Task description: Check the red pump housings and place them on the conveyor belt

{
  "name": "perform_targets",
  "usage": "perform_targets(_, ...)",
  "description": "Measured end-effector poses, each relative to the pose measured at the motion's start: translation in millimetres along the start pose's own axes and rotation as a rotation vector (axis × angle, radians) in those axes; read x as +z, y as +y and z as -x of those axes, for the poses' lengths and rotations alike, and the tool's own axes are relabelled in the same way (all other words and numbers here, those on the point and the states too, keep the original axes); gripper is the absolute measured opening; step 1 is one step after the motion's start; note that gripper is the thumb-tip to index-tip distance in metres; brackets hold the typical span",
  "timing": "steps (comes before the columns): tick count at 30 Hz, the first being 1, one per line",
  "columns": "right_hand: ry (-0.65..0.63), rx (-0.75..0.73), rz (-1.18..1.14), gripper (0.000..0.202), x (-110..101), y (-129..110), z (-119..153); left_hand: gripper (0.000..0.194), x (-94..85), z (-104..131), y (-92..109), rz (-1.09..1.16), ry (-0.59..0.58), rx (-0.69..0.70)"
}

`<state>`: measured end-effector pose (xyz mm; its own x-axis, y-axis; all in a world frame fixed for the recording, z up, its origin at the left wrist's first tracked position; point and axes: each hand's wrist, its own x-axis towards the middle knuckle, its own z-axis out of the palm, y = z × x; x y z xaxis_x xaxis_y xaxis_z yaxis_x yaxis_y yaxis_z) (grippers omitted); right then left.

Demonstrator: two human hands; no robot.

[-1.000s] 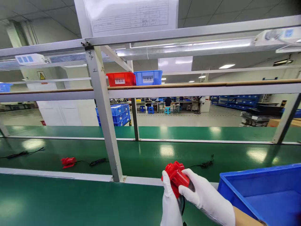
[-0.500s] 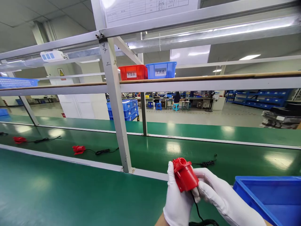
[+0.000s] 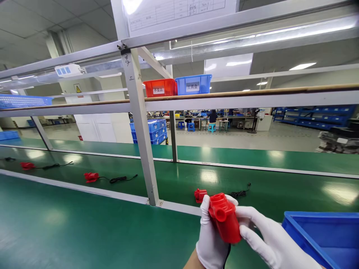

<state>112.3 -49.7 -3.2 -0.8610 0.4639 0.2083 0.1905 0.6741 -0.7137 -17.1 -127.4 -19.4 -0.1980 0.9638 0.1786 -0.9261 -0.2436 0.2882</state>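
Observation:
A red plastic pump (image 3: 224,220) with a round port faces me above the front of the green bench. My left hand (image 3: 211,239), in a white glove, is wrapped around it from the left and below. At its right side, the thumb and fingers of my white-gloved right hand (image 3: 263,231) press against the housing. A short piece of black cord shows below the pump, by my left wrist; the rest of it is hidden. Just behind my left hand, another red pump (image 3: 200,195) lies on the green belt, its black cord (image 3: 238,194) bundled to the right.
More red pumps (image 3: 91,177) with black cords lie along the belt (image 3: 174,179) to the left. A blue bin (image 3: 322,231) stands at my right. A metal post (image 3: 140,142) rises ahead, carrying a shelf with a red box (image 3: 159,88) and a blue box (image 3: 193,85).
The held pump has turned, its port now facing me, and sits slightly lower. The pumps on the belt have shifted left relative to the post; one has come into view behind my left hand.

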Motion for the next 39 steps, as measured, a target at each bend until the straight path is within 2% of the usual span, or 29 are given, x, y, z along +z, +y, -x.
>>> perform_targets(4, -0.005, -0.026, 0.007, 0.051, 0, 0, 0, 0.049, -2.8, 2, 0, 0.105, 0.004, -0.015)
perform_targets(6, -0.011, -0.038, 0.004, 0.049, 0, -2, -1, 0.049, -4.4, 2, 1, 0.058, 0.017, 0.003)
perform_targets(8, 0.007, -0.047, 0.006, 0.047, 0, -4, -1, 0.052, -5.5, 2, 4, -0.083, 0.027, 0.045)
perform_targets(12, 0.174, -0.068, 0.008, 0.040, -5, -6, 0, 0.060, -7.4, 2, 11, -0.587, 0.038, 0.278)
perform_targets(15, 0.246, -0.078, 0.020, 0.044, -9, -2, 2, 0.062, -13.1, 1, 16, -0.907, -0.046, 0.496)
perform_targets(18, 0.206, -0.100, 0.033, 0.052, -13, 2, 3, 0.064, -22.5, -2, 22, -1.241, -0.188, 0.828)
perform_targets(20, 0.160, -0.135, 0.041, 0.052, -16, 3, 3, 0.067, -27.7, -3, 28, -1.394, -0.254, 0.985)
perform_targets(24, 0.058, -0.153, 0.117, 0.048, -21, 0, 2, 0.081, -28.9, 1, 43, -1.658, -0.380, 1.114)
perform_targets(26, -0.018, -0.147, 0.107, 0.045, -24, -2, 1, 0.078, -27.2, 4, 49, -1.780, -0.438, 1.157)
perform_targets(28, -0.111, -0.174, 0.034, 0.041, -27, -3, 0, 0.064, -27.4, 7, 53, -1.878, -0.496, 1.174)
perform_targets(30, -0.171, -0.216, -0.054, 0.040, -28, -2, 0, 0.058, -29.9, 8, 53, -1.888, -0.505, 1.192)
perform_targets(33, -0.106, -0.190, -0.167, 0.043, -25, 1, 2, 0.075, -30.5, 10, 50, -1.766, -0.391, 1.167)
perform_targets(36, 0.008, -0.063, -0.403, 0.050, -20, 4, -1, 0.094, -16.5, 13, 50, -1.679, -0.231, 0.923)
perform_targets(37, 0.014, -0.002, -0.527, 0.055, -18, 5, -4, 0.093, -9.1, 13, 51, -1.662, -0.204, 0.797)
perform_targets(39, 0.000, 0.144, -0.806, 0.063, -15, 6, -12, 0.074, 5.5, 14, 53, -1.616, -0.197, 0.538)
